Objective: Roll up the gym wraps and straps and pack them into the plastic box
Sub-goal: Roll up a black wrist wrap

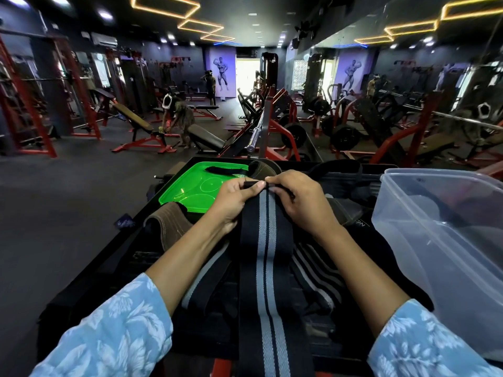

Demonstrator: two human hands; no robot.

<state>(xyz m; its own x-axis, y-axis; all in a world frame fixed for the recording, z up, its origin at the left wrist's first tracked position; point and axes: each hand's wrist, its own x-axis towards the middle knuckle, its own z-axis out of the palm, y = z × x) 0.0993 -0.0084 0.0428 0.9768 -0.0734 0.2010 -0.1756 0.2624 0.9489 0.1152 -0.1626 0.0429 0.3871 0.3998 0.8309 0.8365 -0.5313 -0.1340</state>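
Black-and-grey striped wrap (265,257) runs away from the person, its far end pinched between the thumb and fingers of the left hand (236,198) and the right hand (298,198), side by side. Beyond them lies a green lid (196,186); the clear plastic box (446,240) stands right.

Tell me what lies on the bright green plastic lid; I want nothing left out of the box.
A black strap lies across the far edge of the bright green plastic lid. The left hand covers the lid's near right corner, so that part is hidden.
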